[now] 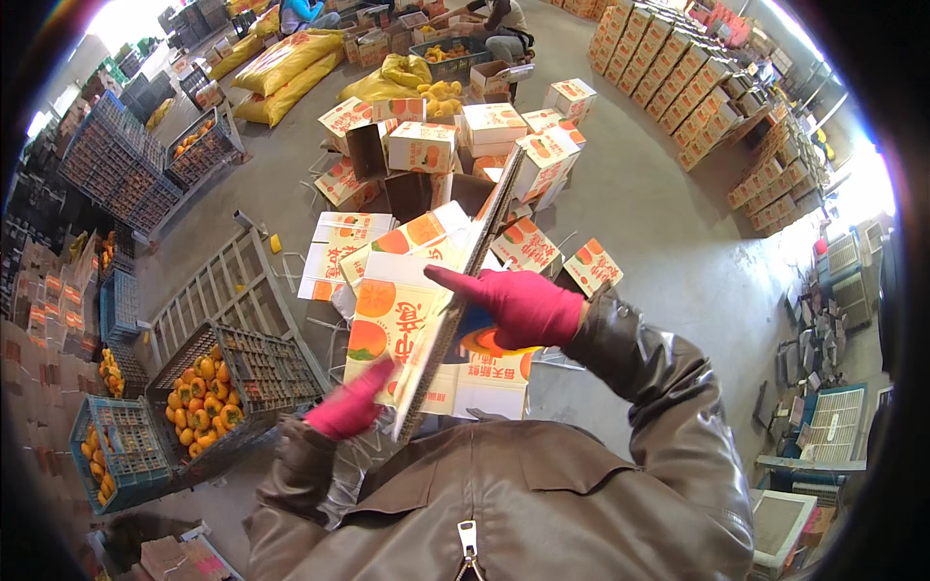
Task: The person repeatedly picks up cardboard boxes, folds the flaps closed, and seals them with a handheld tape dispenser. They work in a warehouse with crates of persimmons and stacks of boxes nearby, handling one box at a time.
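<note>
Both my hands wear pink-red gloves. A flattened printed cardboard carton [443, 341] stands on edge, tilted, between them. My right hand [519, 305] presses its far side, with the index finger reaching over the edge. My left hand [356, 403] is blurred by motion at the near lower side, and its grip is unclear. Behind my right hand part of a round blue and orange item [483, 340] shows. More flat cartons [341, 250] with fruit prints lie just beyond the held one. Farther out is a pile of folded small carton boxes [423, 147], some standing open.
Plastic crates of persimmons [272, 370] stand at the left beside a metal rack frame [211, 287]. Yellow sacks [290, 65] lie ahead, near two seated people. Stacked cartons [668, 80] line the far right. Loose straps lie on the floor around the boxes.
</note>
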A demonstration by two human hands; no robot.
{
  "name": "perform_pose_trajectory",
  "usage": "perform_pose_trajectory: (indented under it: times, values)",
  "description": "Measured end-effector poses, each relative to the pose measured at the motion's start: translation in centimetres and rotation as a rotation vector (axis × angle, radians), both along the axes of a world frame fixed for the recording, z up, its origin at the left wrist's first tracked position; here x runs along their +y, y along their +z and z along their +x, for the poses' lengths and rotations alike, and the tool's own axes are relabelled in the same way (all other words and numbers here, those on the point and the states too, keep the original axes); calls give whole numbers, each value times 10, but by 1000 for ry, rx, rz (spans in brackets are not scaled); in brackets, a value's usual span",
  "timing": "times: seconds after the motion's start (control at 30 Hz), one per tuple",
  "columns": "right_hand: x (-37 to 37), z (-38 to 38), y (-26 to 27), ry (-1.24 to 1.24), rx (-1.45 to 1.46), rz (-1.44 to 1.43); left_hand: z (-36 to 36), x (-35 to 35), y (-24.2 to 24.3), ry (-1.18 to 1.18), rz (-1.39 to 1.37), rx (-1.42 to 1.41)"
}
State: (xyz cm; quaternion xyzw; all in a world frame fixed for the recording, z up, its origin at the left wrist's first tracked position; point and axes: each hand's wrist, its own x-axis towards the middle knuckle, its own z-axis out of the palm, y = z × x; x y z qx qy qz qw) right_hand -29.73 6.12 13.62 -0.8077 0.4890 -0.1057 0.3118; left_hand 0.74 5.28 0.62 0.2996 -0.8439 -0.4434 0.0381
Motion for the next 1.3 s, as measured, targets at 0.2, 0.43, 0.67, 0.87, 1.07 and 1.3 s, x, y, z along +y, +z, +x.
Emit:
perform_pose_trajectory:
  times: [0.2,0.43,0.67,0.87,1.07,1.3]
  values:
    - [-15,9,-22,-3,-17,-85,-31,-49,81,-444,-650,346]
    - [-4,9,-29,-10,38,-177,-8,-55,84,-349,-1016,398]
    - [48,2,4,-91,114,30,-39,-99,64,-173,-983,-184]
    - [72,5,-13,-248,-134,-40,-103,-96,19,-217,-680,-209]
    - [65,9,-19,-316,-67,-46,-206,-112,109,-432,-1200,373]
    - [74,-4,1,-239,15,-100,-147,-109,24,-464,-977,162]
